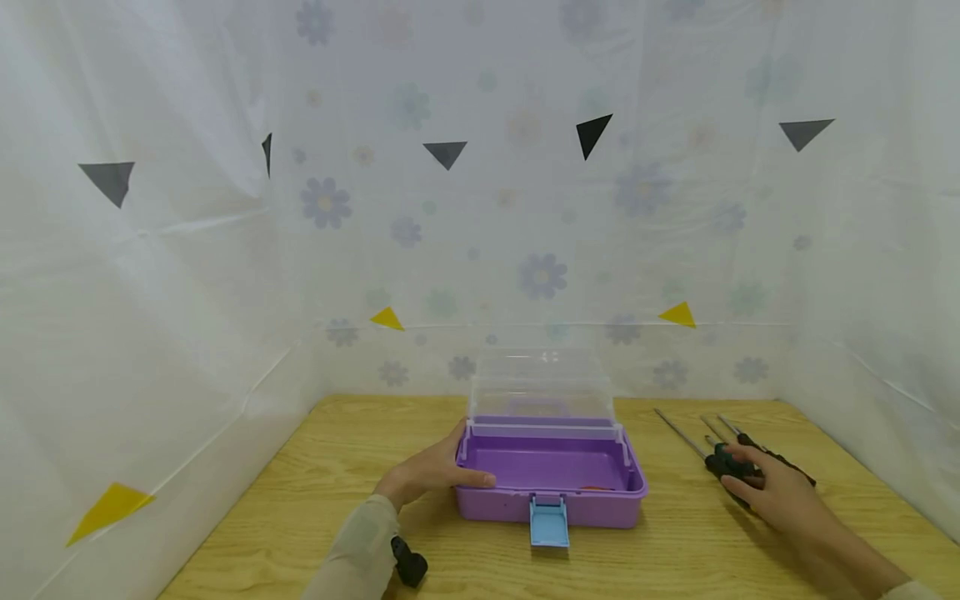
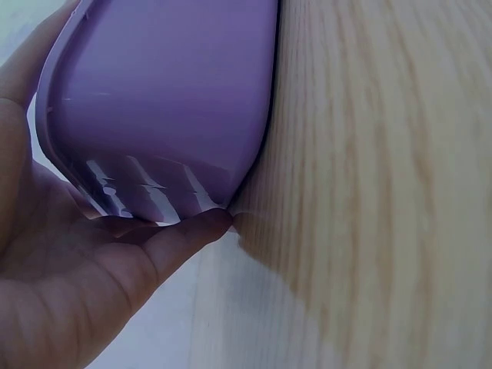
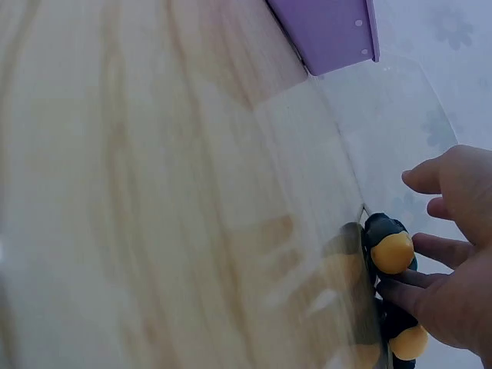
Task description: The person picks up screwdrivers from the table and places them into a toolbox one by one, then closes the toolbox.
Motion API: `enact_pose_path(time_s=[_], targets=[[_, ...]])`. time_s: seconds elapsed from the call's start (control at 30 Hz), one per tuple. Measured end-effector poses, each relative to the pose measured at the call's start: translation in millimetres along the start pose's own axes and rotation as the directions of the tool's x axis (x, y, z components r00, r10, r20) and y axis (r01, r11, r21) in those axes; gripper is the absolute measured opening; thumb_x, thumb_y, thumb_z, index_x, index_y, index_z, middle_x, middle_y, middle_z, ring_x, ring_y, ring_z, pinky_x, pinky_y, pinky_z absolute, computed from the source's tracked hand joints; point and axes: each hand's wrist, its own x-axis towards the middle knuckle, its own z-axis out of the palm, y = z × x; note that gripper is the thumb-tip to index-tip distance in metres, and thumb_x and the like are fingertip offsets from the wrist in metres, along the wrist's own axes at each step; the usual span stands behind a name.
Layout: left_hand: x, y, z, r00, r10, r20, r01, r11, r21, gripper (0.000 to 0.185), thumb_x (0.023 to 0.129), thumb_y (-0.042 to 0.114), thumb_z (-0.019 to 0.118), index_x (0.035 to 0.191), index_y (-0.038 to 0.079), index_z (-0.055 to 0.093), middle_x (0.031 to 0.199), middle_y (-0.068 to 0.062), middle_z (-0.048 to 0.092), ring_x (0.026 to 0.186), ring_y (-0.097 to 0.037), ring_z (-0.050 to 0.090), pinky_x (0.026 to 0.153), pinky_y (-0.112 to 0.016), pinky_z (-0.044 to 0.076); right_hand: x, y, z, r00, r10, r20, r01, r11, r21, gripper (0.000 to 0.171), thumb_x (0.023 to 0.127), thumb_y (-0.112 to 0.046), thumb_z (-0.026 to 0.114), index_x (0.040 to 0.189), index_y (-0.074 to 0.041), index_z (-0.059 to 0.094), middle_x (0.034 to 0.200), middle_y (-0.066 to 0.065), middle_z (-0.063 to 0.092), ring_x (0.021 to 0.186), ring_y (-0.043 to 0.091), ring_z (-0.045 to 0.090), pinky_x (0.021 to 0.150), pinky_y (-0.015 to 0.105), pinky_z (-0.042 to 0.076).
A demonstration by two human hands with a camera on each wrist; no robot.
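Note:
A purple plastic box (image 1: 551, 507) with its clear lid (image 1: 543, 383) raised stands on the table. My left hand (image 1: 431, 471) grips its left end, the thumb over the front rim; in the left wrist view fingers (image 2: 184, 238) reach round its lower edge. A small piece of something red (image 1: 597, 488) shows inside the box. To the right lie several screwdrivers (image 1: 723, 467) with dark handles. My right hand (image 1: 776, 496) is over them, fingers spread. In the right wrist view its fingertips touch a handle with a yellow-orange end (image 3: 392, 254), while the thumb stands apart.
A light blue latch (image 1: 550, 527) hangs down at the box's front. Next to my left sleeve is a small black object (image 1: 408, 562). White sheeting (image 1: 487, 208) with flowers encloses the wooden table (image 1: 480, 575) at the back and sides.

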Motion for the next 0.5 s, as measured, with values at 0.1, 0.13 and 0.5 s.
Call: enact_pose_path(time_s=[0.1, 0.13, 0.5], targets=[[-0.6, 0.6, 0.1, 1.0, 0.002, 0.0, -0.002, 1.0, 0.002, 0.125, 0.084, 0.037, 0.086, 0.167, 0.022, -0.005, 0.162, -0.02, 0.031, 0.143, -0.037, 0.038, 0.119, -0.058, 0.024, 1.0, 2.0, 3.1, 1.0, 0.007, -0.004, -0.007, 1.0, -0.013, 0.066, 0.103, -0.032, 0.068, 0.148, 0.009, 0.043, 0.138, 0.04, 0.049, 0.106, 0.053, 0.065, 0.075, 0.052, 0.06], [-0.7, 0.7, 0.2, 1.0, 0.001, 0.0, -0.001, 1.0, 0.001, 0.125, 0.085, 0.037, 0.086, 0.167, 0.021, -0.006, 0.163, -0.02, 0.031, 0.143, -0.037, 0.038, 0.119, -0.058, 0.024, 2.0, 2.6, 3.5, 1.0, 0.005, -0.003, -0.005, 1.0, -0.018, 0.068, 0.102, -0.033, 0.069, 0.148, 0.009, 0.042, 0.138, 0.04, 0.049, 0.106, 0.053, 0.064, 0.077, 0.054, 0.059], [-0.9, 1.0, -0.2, 1.0, -0.018, -0.005, 0.018, 1.0, 0.005, 0.123, 0.086, 0.034, 0.085, 0.167, 0.02, -0.007, 0.166, -0.016, 0.025, 0.148, -0.036, 0.03, 0.12, -0.058, 0.022, 7.8, 10.2, 4.6, 1.0, -0.026, 0.018, 0.027, 0.998, -0.05, 0.08, 0.088, -0.014, 0.083, 0.151, 0.006, 0.039, 0.141, 0.036, 0.049, 0.112, 0.06, 0.057, 0.08, 0.062, 0.055]])
